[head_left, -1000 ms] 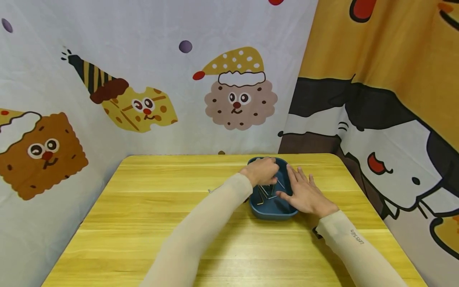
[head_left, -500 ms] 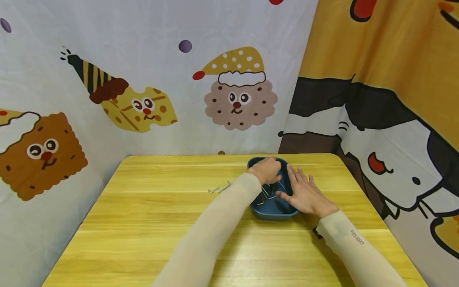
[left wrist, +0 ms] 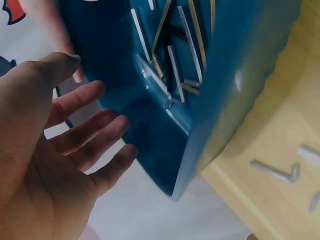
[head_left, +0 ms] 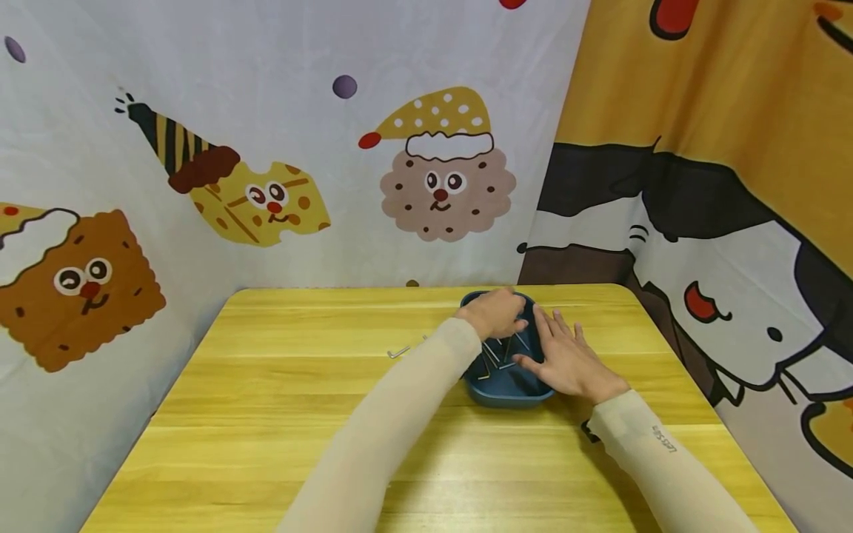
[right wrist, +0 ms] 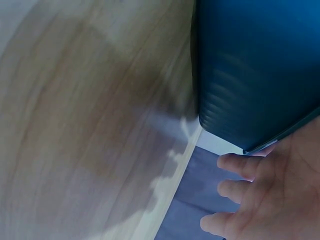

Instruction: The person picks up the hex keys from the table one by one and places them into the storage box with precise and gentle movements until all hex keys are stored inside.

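Note:
A deep blue tray (head_left: pixel 509 401) stands near the far edge of the table, and several L-shaped hex keys (left wrist: pixel 172 75), silver and brass-coloured, lie loose in it. Over the tray's far part is my left hand (head_left: pixel 494 314). In the left wrist view that hand's fingers (left wrist: pixel 112 167) are loosely bent with nothing between them. My right hand (head_left: pixel 569 360) rests on the tray's right rim, fingers spread and thumb reaching over the inside. Left of the tray, a silver hex key (head_left: pixel 399 352) lies on the table; another beside it is mostly behind my left sleeve.
The wooden table (head_left: pixel 266 414) reaches back to a wall of printed cloth (head_left: pixel 300 252). An orange and black printed curtain (head_left: pixel 720 192) hangs along the right side. My left forearm (head_left: pixel 393 414) crosses the table in front of the tray's left side.
My left hand has shifted slightly right and farther into the tray, its sleeve first uncovering a second hex key on the table, then mostly covering it again. The right hand has stayed still.

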Demonstrator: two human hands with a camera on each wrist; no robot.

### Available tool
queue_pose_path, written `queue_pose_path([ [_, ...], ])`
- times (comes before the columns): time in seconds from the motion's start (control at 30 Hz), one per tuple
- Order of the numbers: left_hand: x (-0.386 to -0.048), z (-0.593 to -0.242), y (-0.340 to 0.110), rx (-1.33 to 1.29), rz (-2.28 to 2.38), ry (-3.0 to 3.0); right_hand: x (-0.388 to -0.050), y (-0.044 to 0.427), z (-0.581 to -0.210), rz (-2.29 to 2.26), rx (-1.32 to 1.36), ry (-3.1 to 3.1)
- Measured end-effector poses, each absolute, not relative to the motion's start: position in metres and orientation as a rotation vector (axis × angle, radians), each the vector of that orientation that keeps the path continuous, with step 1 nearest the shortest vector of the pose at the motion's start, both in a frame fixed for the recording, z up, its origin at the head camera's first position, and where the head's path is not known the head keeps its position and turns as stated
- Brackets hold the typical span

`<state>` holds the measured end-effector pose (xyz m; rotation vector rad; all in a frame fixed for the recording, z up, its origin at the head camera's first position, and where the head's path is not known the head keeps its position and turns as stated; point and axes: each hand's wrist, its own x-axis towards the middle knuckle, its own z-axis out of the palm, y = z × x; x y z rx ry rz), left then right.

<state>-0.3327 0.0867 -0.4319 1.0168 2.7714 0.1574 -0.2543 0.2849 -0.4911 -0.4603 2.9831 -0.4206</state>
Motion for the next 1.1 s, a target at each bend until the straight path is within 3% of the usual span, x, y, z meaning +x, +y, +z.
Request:
queue_pose_path([
  [0.47, -0.317, -0.412, 0.035, 1.111, 0.097, 2.885, -0.257, 0.285, -0.488, -0.413, -0.452, 2.984],
  [1.1, -0.294, -0.437, -0.047, 1.067, 0.196, 2.973, -0.256, 0.284, -0.491, -0.436, -0.423, 2.973],
])
